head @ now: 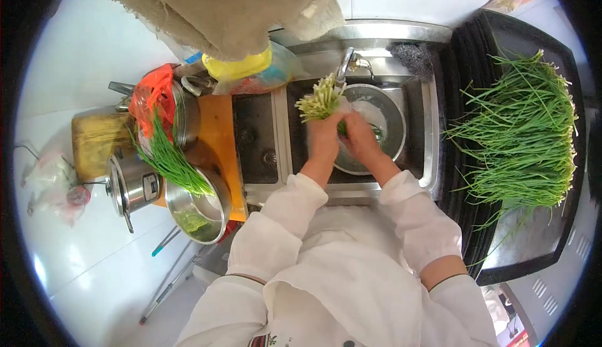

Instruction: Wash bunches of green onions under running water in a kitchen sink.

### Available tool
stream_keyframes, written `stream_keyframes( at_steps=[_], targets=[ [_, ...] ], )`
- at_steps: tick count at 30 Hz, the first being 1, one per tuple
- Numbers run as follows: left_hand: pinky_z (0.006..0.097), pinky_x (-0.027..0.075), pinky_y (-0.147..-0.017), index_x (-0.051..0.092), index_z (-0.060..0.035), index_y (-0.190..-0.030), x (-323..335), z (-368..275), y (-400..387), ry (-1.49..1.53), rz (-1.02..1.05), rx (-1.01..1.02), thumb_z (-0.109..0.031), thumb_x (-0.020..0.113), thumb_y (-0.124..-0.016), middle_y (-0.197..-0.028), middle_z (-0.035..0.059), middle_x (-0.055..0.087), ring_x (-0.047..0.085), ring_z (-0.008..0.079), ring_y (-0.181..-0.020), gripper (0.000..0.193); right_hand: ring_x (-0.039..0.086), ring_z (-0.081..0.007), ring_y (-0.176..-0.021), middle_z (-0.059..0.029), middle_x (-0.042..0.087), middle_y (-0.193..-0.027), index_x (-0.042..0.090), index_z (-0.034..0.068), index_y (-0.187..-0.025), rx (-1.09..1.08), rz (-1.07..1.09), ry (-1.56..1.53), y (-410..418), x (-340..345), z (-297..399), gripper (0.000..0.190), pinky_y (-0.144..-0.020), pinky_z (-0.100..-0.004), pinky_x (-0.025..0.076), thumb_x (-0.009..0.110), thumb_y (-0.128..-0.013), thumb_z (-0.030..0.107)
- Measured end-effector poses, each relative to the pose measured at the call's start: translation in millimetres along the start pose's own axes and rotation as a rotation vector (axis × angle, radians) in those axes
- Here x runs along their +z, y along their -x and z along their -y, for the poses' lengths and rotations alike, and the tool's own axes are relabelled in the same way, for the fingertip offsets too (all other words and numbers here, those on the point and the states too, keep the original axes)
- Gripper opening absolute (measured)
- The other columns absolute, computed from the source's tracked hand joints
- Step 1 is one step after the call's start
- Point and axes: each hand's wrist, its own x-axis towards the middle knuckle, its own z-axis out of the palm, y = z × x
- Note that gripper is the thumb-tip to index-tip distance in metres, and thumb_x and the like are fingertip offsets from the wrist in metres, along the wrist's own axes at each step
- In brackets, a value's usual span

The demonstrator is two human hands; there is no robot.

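My left hand [324, 133] grips a bunch of green chives [320, 100], likely garlic chives, with the pale cut ends pointing up and away from me. Against the same bunch, my right hand [361, 133] closes around its green part; its fingertips are partly hidden and blurred. Both hands are above the right bowl of a steel sink [414, 112], just in front of the faucet [347, 62]. Below them sits a round metal basin [397, 147] that holds water. Most of the bunch's leaves are hidden behind my hands.
Chives [522, 135] lie in a row on stacked black trays [531, 267] at right. More chives [171, 156] rest across a steel pot [221, 220] at left, near a red plastic bag [155, 95] and a lidded pot [136, 187]. Brown cloth [225, 8] hangs overhead.
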Motion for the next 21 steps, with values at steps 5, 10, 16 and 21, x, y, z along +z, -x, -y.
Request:
stream_keyframes(
  at_steps=[5,10,16,21],
  targets=[
    [0.0337,0.044,-0.086,0.062,-0.0011,-0.109,-10.7,-34.9,35.6,-0.163,-0.082,0.164,-0.006,0.067,-0.083,-0.110,0.0065,0.059,0.058,0.0200,-0.100,0.027,0.048,-0.0388,-0.118,-0.0211,0.052,-0.126,0.039,0.007,-0.136,-0.225,0.106,0.043,-9.5,-31.8,29.9,0.072,-0.100,-0.0440,0.039,0.074,-0.074,0.016],
    [0.0290,0.045,-0.079,0.063,0.0010,-0.102,-26.4,-72.3,65.2,-0.370,-0.082,0.321,-0.009,0.073,-0.080,-0.097,0.0043,0.060,0.056,0.0149,-0.087,0.027,0.054,-0.0320,-0.116,-0.0193,0.056,-0.123,0.052,0.004,-0.125,0.050,-0.149,-0.350,6.5,-63.0,11.8,0.047,-0.096,-0.0399,0.044,0.067,-0.083,0.018],
    [0.0283,0.046,-0.081,0.069,-0.0015,-0.098,-15.3,-135.7,96.8,-0.539,-0.069,0.475,-0.008,0.071,-0.082,-0.099,0.0050,0.065,0.059,0.0135,-0.091,0.017,0.059,-0.0341,-0.108,-0.0202,0.061,-0.115,0.058,0.001,-0.116,0.516,-0.178,-0.299,54.5,-51.3,-60.5,0.035,-0.090,-0.0399,0.047,0.063,-0.085,0.016],
    [0.0283,0.047,-0.087,0.066,0.0015,-0.101,-28.1,-173.8,113.3,-0.779,-0.055,0.770,-0.003,0.066,-0.084,-0.101,0.0073,0.066,0.062,0.0156,-0.090,0.018,0.056,-0.0410,-0.107,-0.0227,0.061,-0.110,0.059,-0.001,-0.114,0.554,-0.183,0.054,76.4,-37.4,-76.4,0.035,-0.092,-0.0463,0.046,0.063,-0.085,0.018]
  ],
)
